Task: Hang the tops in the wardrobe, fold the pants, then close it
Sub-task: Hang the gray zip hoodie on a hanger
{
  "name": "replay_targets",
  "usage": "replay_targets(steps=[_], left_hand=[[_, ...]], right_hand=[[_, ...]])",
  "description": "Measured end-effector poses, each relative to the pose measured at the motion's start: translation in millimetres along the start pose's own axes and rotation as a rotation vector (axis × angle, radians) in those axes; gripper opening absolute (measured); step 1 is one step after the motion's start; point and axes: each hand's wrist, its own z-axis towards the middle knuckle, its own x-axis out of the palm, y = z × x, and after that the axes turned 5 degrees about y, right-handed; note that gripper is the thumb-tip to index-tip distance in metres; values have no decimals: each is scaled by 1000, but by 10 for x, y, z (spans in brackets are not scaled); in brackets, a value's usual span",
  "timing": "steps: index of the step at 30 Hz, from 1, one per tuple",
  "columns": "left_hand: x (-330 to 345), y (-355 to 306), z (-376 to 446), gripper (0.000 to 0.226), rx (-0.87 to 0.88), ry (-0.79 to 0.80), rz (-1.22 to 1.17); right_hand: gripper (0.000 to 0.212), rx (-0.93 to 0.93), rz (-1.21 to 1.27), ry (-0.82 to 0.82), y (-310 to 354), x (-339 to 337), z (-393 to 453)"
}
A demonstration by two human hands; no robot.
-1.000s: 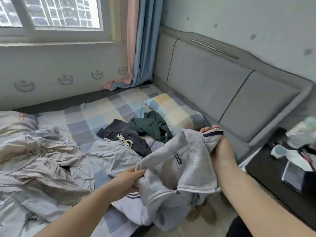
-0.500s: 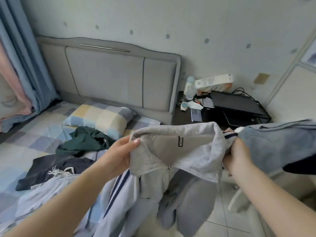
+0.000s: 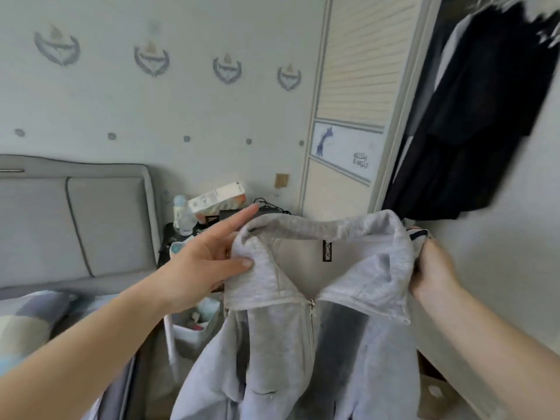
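while the left hand [image 3: 202, 262] pinches the collar of the grey zip-up top [image 3: 306, 301] between thumb and curled fingers, its index finger sticks out straight toward 1 o'clock, and the right hand [image 3: 433, 269] is closed in a fist around the collar's other end at 3 o'clock. held up between the 2 hands, the soft fleecy top hangs open at its half-zip, a black label inside the neck. dark clothes [image 3: 472, 116] hang in the wardrobe [image 3: 391, 122] at 1 o'clock, blurred.
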Motion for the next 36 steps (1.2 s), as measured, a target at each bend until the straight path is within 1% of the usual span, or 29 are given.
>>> replay_targets(steps=[1, 3, 4, 6, 8, 10, 13, 14, 16, 18, 20, 21, 22, 24, 25, 28, 29, 31, 34, 36], left_hand=[[95, -58, 133, 74, 33, 52, 87], [314, -202, 465, 76, 91, 145, 346], [397, -275, 621, 76, 101, 167, 474], [485, -397, 858, 74, 130, 160, 707], [563, -453, 1178, 71, 171, 127, 867], [626, -476, 1512, 74, 186, 127, 952], [684, -470, 1944, 83, 197, 184, 1022], [693, -465, 2050, 80, 224, 187, 1059], [744, -440, 2314, 66, 316, 152, 1084], [780, -364, 2565, 42, 379, 120, 993], [868, -231, 2838, 24, 430, 70, 794], [931, -152, 2979, 22, 459, 28, 679], [1002, -77, 3118, 29, 468, -14, 561], [1168, 38, 3413, 34, 451, -32, 291], [1238, 83, 3538, 31, 435, -32, 163], [1404, 144, 3946, 5, 387, 18, -172], [1428, 148, 4109, 2, 377, 56, -258], [1478, 138, 4426, 11, 353, 120, -370], [1540, 82, 4916, 12, 301, 178, -542], [1570, 63, 5197, 15, 282, 223, -590]], right_hand=[[29, 5, 100, -4, 142, -43, 24], [38, -37, 96, -66, 531, -212, 142], [41, -68, 100, -68, 689, -249, 165], [35, -128, 77, -64, 916, -292, 233], [37, -169, 72, -55, 1212, -342, 299], [36, -214, 103, -81, 1509, -386, 418], [26, -301, 66, -188, 1847, -455, 580], [24, -334, 62, -205, 1922, -479, 638], [24, -391, 66, -214, 2072, -559, 755], [25, -430, 50, -236, 2185, -630, 851], [24, -467, -2, -277, 2290, -715, 967], [23, -485, -26, -298, 2332, -751, 1030], [23, -497, -55, -316, 2362, -785, 1103], [22, -533, -98, -366, 2408, -861, 1289], [21, -545, -102, -379, 2425, -888, 1370], [23, -548, -108, -410, 2512, -969, 1609], [22, -559, -120, -429, 2551, -986, 1713], [21, -579, -154, -480, 2647, -1027, 1909], [26, -625, -271, -589, 2864, -1082, 2207], [28, -626, -376, -651, 2961, -1125, 2342]])
